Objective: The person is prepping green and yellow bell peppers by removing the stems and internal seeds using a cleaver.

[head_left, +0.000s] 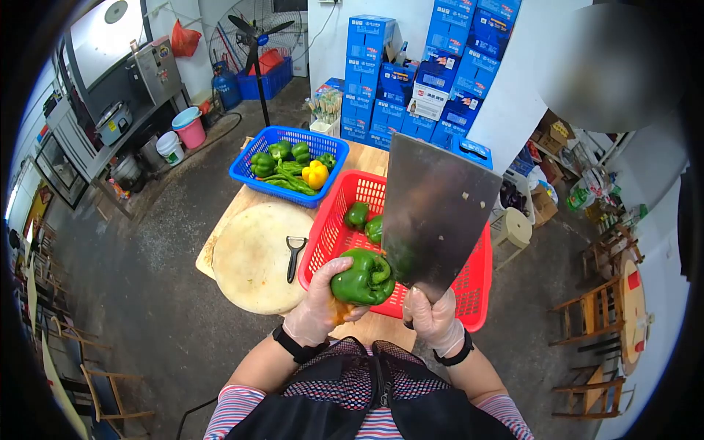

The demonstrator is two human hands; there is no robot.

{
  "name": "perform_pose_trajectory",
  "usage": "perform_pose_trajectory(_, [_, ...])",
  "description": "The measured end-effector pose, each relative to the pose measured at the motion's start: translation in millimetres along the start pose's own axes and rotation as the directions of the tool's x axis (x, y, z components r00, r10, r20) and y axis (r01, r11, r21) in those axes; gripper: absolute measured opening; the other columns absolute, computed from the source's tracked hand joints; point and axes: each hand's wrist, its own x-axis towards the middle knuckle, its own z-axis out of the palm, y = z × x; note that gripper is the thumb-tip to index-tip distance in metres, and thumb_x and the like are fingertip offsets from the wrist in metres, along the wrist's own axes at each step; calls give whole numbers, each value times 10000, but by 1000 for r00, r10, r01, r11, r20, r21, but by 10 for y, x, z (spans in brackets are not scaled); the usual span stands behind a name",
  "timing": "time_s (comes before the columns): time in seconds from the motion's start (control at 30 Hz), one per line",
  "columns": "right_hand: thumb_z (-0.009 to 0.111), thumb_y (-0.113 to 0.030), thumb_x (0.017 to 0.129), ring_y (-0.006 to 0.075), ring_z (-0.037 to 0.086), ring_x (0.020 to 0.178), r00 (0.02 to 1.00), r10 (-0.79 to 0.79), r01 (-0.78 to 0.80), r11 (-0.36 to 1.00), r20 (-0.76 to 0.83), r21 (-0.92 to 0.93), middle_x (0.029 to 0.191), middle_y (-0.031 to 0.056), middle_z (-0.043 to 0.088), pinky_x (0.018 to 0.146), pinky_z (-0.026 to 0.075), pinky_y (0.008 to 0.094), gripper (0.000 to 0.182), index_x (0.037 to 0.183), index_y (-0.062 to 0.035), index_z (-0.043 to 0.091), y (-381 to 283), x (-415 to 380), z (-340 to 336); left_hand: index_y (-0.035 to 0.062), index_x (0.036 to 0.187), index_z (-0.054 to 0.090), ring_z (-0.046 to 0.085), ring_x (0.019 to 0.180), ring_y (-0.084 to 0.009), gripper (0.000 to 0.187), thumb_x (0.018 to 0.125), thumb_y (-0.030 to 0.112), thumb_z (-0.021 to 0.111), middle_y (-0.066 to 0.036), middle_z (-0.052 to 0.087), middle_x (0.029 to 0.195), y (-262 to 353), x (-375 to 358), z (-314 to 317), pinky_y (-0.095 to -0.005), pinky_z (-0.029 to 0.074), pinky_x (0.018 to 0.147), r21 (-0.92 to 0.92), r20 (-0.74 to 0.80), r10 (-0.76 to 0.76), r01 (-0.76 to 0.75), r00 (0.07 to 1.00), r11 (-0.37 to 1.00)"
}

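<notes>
My left hand [323, 299], in a clear plastic glove, is closed around a green bell pepper [362, 279] with its stem end facing right. In my gloved right hand [434, 317] is a cleaver [441, 213], its broad blade raised upright beside the pepper. Both are held over a red plastic basket [480, 293], where more green bell peppers [357, 215] lie, partly hidden by the blade. To the left sits a round chopping board [253, 257] with a black peeler [295, 258] on its right side.
Behind the board, a blue basket [238, 172] holds green peppers and a yellow bell pepper [315, 174]. The wooden table [209, 253] shows around the board. Stacked blue boxes [363, 81] and a standing fan [257, 51] are farther back. A stool [513, 229] stands right.
</notes>
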Motion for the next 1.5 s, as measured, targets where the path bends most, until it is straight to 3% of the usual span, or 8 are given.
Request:
perform_pose_trajectory(0.3, [442, -164, 971, 102, 457, 465, 974, 218, -225, 946, 56, 235, 556, 20, 466, 443, 377, 264, 294, 706, -38, 465, 99, -10, 26, 31, 1121, 533, 556, 518, -248, 591, 801, 528, 515, -154, 607, 943, -25, 55, -162, -309, 393, 382, -4, 160, -165, 168, 973, 986])
perform_pose_trajectory(0.37, [434, -176, 978, 90, 446, 463, 966, 256, -228, 916, -45, 331, 559, 11, 457, 440, 380, 248, 294, 714, -47, 450, 76, -5, 172, 53, 1243, 478, 624, 887, -290, 660, 794, 532, 544, -149, 578, 1112, -27, 8, -20, -386, 520, 638, -72, -7, -23, 23, 1000, 997])
perform_pose_trajectory(0.5, [428, -192, 984, 83, 447, 466, 941, 307, -214, 867, -144, 450, 570, 3, 450, 441, 389, 233, 265, 757, -56, 439, 32, 23, 276, 101, 1365, 347, 519, 1148, -277, 779, 754, 490, 634, -130, 483, 1273, -116, -10, 118, -442, 469, 933, 136, 125, 304, -320, 944, 938])
perform_pose_trajectory(0.73, [389, -160, 987, 88, 446, 463, 968, 218, -190, 959, -121, 209, 556, 19, 468, 443, 377, 245, 248, 786, -31, 459, -41, -59, 252, 96, 1334, 397, 547, 1104, -244, 760, 741, 513, 623, -103, 541, 1198, -205, 75, 5, -399, 498, 885, 31, 112, 373, -378, 921, 925])
perform_pose_trajectory(0.83, [400, -214, 995, 96, 466, 482, 952, 249, -188, 934, -178, 303, 550, 20, 447, 458, 397, 245, 340, 701, -47, 435, -167, -14, 271, 87, 1301, 447, 594, 977, -209, 767, 758, 618, 552, -83, 580, 1136, -189, 42, 149, -331, 515, 797, -31, -147, 468, -477, 871, 878])
perform_pose_trajectory(1.0, [400, -161, 983, 86, 444, 473, 973, 207, -175, 949, -99, 263, 556, 11, 472, 445, 361, 243, 306, 710, -40, 468, -66, -25, 190, 84, 1260, 497, 602, 847, -191, 805, 739, 697, 519, -52, 606, 1021, -164, 39, 68, -294, 509, 626, 16, -151, 385, -388, 910, 922])
perform_pose_trajectory(1.17, [411, -182, 984, 92, 447, 475, 985, 161, -137, 954, -69, 267, 558, 12, 473, 447, 366, 250, 326, 696, -41, 466, -73, -20, 193, 90, 1222, 523, 578, 760, -191, 774, 774, 715, 430, -74, 592, 1037, -114, 38, -176, -275, 430, 511, -151, 136, 173, -152, 976, 977])
perform_pose_trajectory(1.5, [411, -254, 992, 93, 452, 477, 971, 216, -157, 900, -102, 408, 555, 23, 472, 455, 373, 243, 387, 666, -50, 458, -101, 17, 261, 78, 1222, 518, 594, 744, -183, 778, 778, 710, 428, -73, 601, 1011, -120, -23, 73, -256, 408, 473, -14, -8, 220, -220, 976, 975])
